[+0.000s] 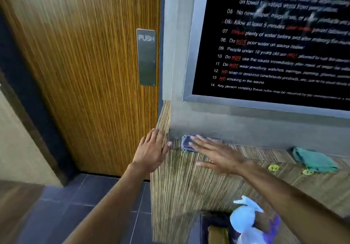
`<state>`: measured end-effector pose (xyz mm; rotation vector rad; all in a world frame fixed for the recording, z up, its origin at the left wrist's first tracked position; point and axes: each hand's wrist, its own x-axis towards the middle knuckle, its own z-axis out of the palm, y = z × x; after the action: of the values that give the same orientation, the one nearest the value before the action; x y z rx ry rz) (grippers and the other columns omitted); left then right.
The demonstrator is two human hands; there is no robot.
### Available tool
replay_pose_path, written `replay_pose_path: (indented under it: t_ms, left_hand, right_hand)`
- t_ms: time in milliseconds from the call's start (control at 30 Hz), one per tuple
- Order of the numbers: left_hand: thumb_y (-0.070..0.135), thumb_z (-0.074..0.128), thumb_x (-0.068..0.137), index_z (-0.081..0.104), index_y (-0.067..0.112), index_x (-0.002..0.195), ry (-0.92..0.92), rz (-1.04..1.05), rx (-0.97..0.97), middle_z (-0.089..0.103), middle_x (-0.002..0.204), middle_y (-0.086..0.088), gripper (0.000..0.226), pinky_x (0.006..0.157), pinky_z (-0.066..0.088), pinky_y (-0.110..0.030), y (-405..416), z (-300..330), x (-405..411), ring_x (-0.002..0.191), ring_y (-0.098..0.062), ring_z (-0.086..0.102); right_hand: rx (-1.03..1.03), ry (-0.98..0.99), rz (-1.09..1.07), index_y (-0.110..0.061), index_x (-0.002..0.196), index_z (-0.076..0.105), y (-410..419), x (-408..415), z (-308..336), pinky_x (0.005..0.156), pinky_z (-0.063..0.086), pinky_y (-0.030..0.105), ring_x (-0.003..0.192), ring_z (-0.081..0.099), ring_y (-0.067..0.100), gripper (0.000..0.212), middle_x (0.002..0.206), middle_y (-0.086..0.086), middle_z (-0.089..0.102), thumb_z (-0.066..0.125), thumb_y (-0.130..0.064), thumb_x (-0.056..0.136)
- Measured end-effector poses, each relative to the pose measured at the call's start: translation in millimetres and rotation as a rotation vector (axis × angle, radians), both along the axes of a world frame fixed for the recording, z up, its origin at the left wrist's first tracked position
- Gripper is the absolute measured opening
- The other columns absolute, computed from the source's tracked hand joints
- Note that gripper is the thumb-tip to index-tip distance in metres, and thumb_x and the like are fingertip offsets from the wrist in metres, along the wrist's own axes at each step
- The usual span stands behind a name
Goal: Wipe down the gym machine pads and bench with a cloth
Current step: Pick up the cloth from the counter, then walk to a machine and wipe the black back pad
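a: where's the cloth (186, 143)?
b: on the ledge (246, 154), under the right hand (214, 155), fingers flat, gripping nothing. left hand (151, 149) at nine o'clock, splayed, empty
a: risk?
b: a sweep could shove it off the corner

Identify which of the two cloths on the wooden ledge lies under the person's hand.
The grey-blue cloth near the ledge's corner, beneath the right hand fingertips. The green cloth lies untouched farther right.

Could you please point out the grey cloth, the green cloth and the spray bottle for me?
grey cloth (186, 143): head view, on its folded left end beyond the fingertips.
green cloth (314, 159): head view, middle of the fabric.
spray bottle (243, 218): head view, on its pale body.
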<state>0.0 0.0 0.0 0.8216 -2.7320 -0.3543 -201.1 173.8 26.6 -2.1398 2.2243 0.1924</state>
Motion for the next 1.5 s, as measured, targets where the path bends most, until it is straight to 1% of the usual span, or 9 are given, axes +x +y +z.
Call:
replay_pose_path:
  t_ms: [233,500,700,833,967,1067,1167,1267,1500]
  left_hand:
    - [0.065,-0.003,0.094,0.011,0.014,0.159,0.010,0.039,-0.072,0.004,0.167,-0.004,0.083,0.127,0.007,-0.040,-25.0,-47.3,-28.2,0.155,-0.017,-0.004]
    - [0.047,0.015,0.107,0.041,-0.001,0.147,0.069,0.039,-0.183,0.042,0.154,-0.017,0.068,0.124,0.022,-0.041,-27.8,-56.5,-39.7,0.150,-0.029,0.028]
    - [0.060,0.003,0.099,0.022,0.014,0.156,0.071,0.100,-0.089,0.016,0.165,-0.003,0.076,0.127,0.011,-0.035,-18.2,-53.5,-32.0,0.153,-0.013,0.006]
    - [0.052,0.014,0.102,0.029,0.017,0.155,0.112,0.135,-0.078,0.019,0.165,0.000,0.066,0.124,0.006,-0.028,-1.3,-51.9,-10.1,0.154,-0.012,0.012]
    - [0.048,0.018,0.104,0.035,0.017,0.153,0.155,0.232,-0.043,0.024,0.163,0.001,0.060,0.124,0.011,-0.031,24.0,-65.3,31.5,0.153,-0.010,0.015]
    - [0.053,0.011,0.104,0.039,0.016,0.151,0.149,0.361,0.056,0.027,0.161,0.000,0.066,0.122,0.016,-0.030,50.9,-88.4,78.9,0.151,-0.013,0.021]
    - [0.058,0.005,0.102,0.049,0.012,0.145,0.068,0.514,0.161,0.044,0.154,-0.006,0.077,0.119,0.027,-0.031,91.7,-127.1,141.4,0.146,-0.021,0.037]
    - [0.072,-0.008,0.089,0.046,0.017,0.146,-0.014,0.689,0.386,0.043,0.155,-0.001,0.095,0.118,0.029,-0.035,150.5,-164.7,215.4,0.148,-0.020,0.034]
    - [0.076,-0.016,0.076,0.054,0.020,0.125,-0.124,1.139,0.668,0.059,0.132,-0.005,0.103,0.101,0.043,-0.041,336.6,-209.3,363.8,0.127,-0.027,0.052]
  right_hand:
    - [-0.015,0.122,0.399,-0.015,0.153,-0.009,-50.6,-51.3,-21.1,0.121,-0.010,0.030,0.149,-0.016,0.012,0.076,0.162,0.002,-0.017,0.025,-0.057,0.099]
    - [-0.010,-0.094,0.386,-0.025,0.153,-0.008,-63.0,-58.2,-35.5,0.119,-0.013,0.020,0.146,-0.019,0.001,0.059,0.160,-0.011,-0.017,0.008,-0.044,0.100]
    - [-0.016,-0.245,0.344,-0.025,0.154,0.000,-57.5,-55.0,-33.0,0.121,-0.007,0.019,0.144,-0.016,-0.006,0.057,0.161,-0.012,-0.008,0.020,-0.032,0.101]
    - [0.037,-0.390,0.252,-0.029,0.153,0.010,-46.4,-33.2,-16.5,0.121,0.010,0.027,0.142,0.004,-0.002,0.056,0.159,-0.013,0.001,0.031,-0.015,0.104]
    - [0.090,-0.525,0.283,-0.034,0.152,0.019,-44.2,13.1,-8.4,0.115,0.035,0.038,0.141,0.035,0.018,0.051,0.160,-0.008,0.013,0.031,-0.022,0.103]
    - [0.158,-0.616,0.279,-0.045,0.144,0.030,-51.2,54.5,-29.2,0.093,0.053,0.050,0.111,0.062,0.033,0.041,0.147,0.007,0.046,0.030,-0.038,0.103]
    - [0.293,-0.744,0.294,-0.059,0.128,0.041,-60.9,104.7,-76.6,0.088,0.052,0.059,0.104,0.064,0.036,0.034,0.120,0.010,0.065,0.030,-0.056,0.096]
    - [0.470,-0.809,0.290,-0.059,0.118,0.051,-56.2,166.1,-130.0,0.098,0.051,0.050,0.110,0.064,0.015,0.027,0.118,-0.010,0.067,0.038,-0.046,0.099]
    - [0.737,-0.571,0.593,-0.043,0.112,0.055,20.4,361.4,-200.3,0.092,0.045,0.035,0.099,0.063,0.020,0.022,0.104,-0.006,0.069,0.038,-0.034,0.102]
